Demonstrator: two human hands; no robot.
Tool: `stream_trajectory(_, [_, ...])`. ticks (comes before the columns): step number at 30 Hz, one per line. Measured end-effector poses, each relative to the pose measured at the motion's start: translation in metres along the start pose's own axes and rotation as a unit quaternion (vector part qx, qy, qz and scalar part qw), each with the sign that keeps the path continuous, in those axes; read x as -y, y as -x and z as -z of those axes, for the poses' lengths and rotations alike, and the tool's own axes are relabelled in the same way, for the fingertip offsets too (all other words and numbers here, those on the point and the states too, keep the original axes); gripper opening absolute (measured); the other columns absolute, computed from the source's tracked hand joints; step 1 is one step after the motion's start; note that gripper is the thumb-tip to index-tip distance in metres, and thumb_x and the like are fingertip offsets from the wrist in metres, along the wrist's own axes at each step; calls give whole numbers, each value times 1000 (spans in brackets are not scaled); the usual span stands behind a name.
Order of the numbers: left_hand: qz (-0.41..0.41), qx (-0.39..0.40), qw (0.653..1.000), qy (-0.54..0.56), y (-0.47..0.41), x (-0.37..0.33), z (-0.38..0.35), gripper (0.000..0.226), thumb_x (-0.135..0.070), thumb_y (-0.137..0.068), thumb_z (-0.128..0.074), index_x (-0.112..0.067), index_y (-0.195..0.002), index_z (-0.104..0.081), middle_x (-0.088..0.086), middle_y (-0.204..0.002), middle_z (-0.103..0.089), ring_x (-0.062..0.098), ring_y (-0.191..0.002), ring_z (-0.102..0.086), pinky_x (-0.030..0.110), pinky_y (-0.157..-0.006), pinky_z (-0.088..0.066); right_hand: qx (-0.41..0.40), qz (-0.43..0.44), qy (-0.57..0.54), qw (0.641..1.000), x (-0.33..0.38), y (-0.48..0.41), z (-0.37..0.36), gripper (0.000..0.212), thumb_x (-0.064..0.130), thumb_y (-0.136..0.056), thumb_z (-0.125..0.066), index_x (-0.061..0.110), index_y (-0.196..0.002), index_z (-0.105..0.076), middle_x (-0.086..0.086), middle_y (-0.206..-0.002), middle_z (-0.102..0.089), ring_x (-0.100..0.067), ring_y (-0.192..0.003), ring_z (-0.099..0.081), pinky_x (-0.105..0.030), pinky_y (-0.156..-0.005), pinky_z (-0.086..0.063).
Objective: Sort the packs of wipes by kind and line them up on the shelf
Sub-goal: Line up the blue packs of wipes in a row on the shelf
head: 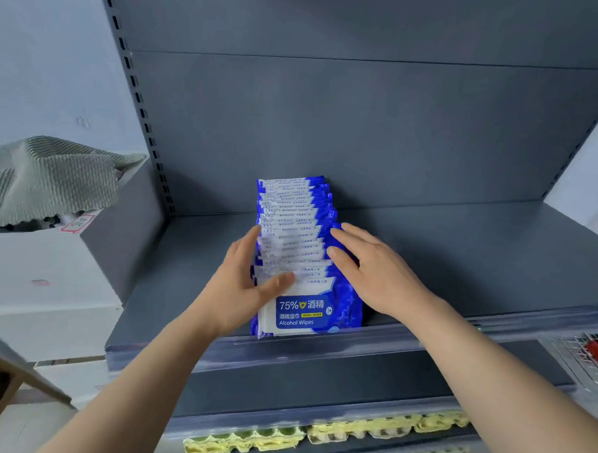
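Dark grey metal shelving fills most of the view, with a plain back panel (363,126) and a slotted upright (139,96) at its left edge. On the upper shelf (477,261) stands one row of wipes packs (291,222), blue and white, all of the same kind. The row runs from the front edge of the shelf back to the panel, a little left of the middle. The packs stand on their edges, one behind the other, and lean slightly backwards. The front pack (304,315) shows its label with "75%" and "Alcohol Wipes", and it stands just behind the clear rail (319,350) at the shelf edge.

Both hands are at the row, one on each side. The left hand (240,285) lies against the left side with straight fingers, and its thumb (281,280) rests across the top of the front packs. The right hand (378,271) is flat and spread, with the fingers pressing on the blue right ends of the packs. Neither hand closes around a pack.

On the lower shelf lie yellow moulded trays (350,430). At the far right a red item (595,354) lies in clear packaging; I cannot tell what it is. Left of the shelving a white box (32,266) carries a grey striped cloth (53,178).
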State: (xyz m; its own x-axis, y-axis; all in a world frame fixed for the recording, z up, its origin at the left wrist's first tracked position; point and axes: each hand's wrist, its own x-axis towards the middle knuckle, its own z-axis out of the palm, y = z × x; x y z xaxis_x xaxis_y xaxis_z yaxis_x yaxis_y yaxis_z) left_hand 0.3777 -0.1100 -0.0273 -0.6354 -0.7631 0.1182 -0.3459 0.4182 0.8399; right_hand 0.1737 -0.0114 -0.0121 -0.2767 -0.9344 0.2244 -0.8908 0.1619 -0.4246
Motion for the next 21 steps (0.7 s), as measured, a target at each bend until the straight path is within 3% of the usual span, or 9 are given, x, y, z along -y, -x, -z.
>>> stream_trajectory(2, [-71, -77, 988, -117, -5, -14, -5, 69, -43, -86, -63, -32, -146, -32, -10, -138, -47, 9, -127, -43, 29, -103, -39, -55, 3, 22, 998, -4, 10, 15, 49, 45, -98, -41, 24, -142, -44, 7, -151, -37, -10, -136, -37, -26, -106, -32])
stream_trajectory(4, [-126, -106, 969, -184, -10, -38, -19, 57, -39, -90, -59, -25, -143, -41, -7, -135, -52, 15, -124, -44, 23, -98, -35, -90, -8, 46, 995, -14, 23, 31, 45, 42, -97, -44, 23, -138, -50, 6, -147, -44, -11, -132, -43, -25, -102, -35])
stream_trajectory(6, [-165, -94, 960, -205, -18, -58, -42, 45, -37, -93, -57, -22, -135, -51, -5, -127, -59, 19, -117, -49, 22, -92, -34, -111, -29, 68, 991, -30, 39, 46, 43, 41, -97, -45, 24, -136, -52, 6, -145, -46, -11, -133, -41, -26, -104, -34])
stream_trajectory(10, [-257, -52, 936, -233, -38, -95, -109, 44, -39, -88, -52, -13, -120, -64, 3, -105, -69, 29, -94, -62, 36, -86, -51, -135, -87, 106, 981, -78, 79, 79, 42, 41, -97, -45, 24, -135, -53, 8, -143, -48, -11, -131, -43, -30, -104, -36])
stream_trajectory(15, [-320, 1, 916, -242, -54, -150, -215, 42, -39, -87, -51, -11, -114, -68, 5, -99, -71, 32, -86, -64, 39, -78, -53, -163, -150, 138, 965, -159, 142, 125, 40, 38, -97, -48, 19, -130, -58, 3, -135, -56, -16, -125, -51, -29, -101, -40])
stream_trajectory(21, [-366, 51, 907, -201, -61, -227, -370, 42, -37, -87, -53, -11, -115, -68, 6, -106, -71, 31, -93, -64, 39, -83, -52, -162, -219, 162, 949, -281, 226, 191, 38, 33, -92, -52, 13, -122, -64, -6, -123, -65, -25, -111, -61, -33, -89, -48])
